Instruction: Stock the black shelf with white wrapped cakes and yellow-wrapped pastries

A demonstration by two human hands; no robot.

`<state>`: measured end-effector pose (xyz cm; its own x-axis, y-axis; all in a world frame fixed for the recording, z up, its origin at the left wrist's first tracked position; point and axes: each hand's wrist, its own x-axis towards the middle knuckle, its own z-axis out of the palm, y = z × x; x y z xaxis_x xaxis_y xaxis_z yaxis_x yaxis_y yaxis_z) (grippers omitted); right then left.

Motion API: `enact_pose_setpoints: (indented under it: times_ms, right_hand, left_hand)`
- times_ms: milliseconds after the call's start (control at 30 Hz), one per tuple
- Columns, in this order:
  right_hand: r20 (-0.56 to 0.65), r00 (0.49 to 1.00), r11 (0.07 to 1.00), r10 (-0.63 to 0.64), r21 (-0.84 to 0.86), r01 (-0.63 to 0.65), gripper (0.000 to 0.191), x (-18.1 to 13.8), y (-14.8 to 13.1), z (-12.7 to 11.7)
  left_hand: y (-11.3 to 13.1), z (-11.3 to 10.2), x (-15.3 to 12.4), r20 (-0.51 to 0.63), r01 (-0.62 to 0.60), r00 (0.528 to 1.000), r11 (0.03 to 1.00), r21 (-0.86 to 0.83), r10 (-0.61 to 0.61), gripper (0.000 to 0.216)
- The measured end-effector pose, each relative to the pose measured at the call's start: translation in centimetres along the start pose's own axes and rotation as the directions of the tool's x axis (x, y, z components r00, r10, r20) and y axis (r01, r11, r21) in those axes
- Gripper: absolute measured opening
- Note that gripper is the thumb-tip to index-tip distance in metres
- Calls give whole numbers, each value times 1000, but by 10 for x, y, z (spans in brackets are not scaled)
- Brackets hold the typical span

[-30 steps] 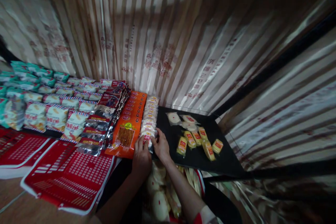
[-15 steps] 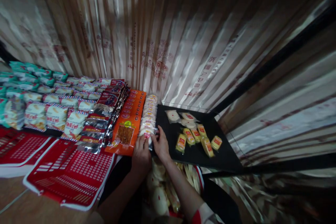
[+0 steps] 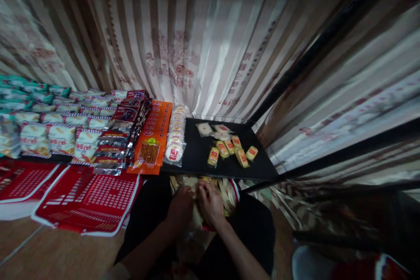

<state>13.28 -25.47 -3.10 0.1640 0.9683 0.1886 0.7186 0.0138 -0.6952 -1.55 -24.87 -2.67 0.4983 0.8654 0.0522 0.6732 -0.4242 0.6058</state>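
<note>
Both my hands are down in an open bag of pale snack packets [image 3: 229, 190] on my lap, below the front edge of the black table [image 3: 229, 167]. My left hand [image 3: 181, 208] is curled like a fist among the packets. My right hand [image 3: 210, 203] is beside it with its fingers bent into the bag. What either hand grips is hidden in the dim light. On the table above them a row of round white packets [image 3: 175, 138] runs toward the curtain, and small yellow packets [image 3: 229, 151] lie loose to its right.
Left of the white row lie orange packets [image 3: 152, 140], dark red and silver packets [image 3: 124, 129], white bags [image 3: 59, 135] and green packets [image 3: 19, 92]. Red printed sheets [image 3: 88, 201] hang over the front edge. A striped curtain [image 3: 197, 52] closes the back and right.
Both hands have left the near end of the white packet row and dropped into the bag on my lap. The view has tilted downward.
</note>
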Motion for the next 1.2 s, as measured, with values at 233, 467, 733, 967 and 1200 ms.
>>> enact_pose_setpoints:
  times_ms: [233,467,733,967,1200]
  right_hand:
    - [52,998,979,33,-204,-22,27,-34,37,-17]
    - [60,998,974,-20,-225,33,28,-38,36,-9]
    - [16,998,996,-68,-62,69,30,-35,21,-1]
    - [169,982,964,85,236,-124,35,-24,-10,-11]
    - [242,954,816,174,506,-278,31,-5,-30,-12]
  left_hand:
    - [1,15,-30,280,-66,959,993,102,35,44]
    - [-3,35,-38,337,-68,941,981,184,2,43]
    - [1,15,-45,314,-94,948,984,150,43,36]
    - [-3,-8,-24,231,314,948,754,-577,-218,41]
    - [-13,-34,-9,365,420,872,114,-900,-328,51]
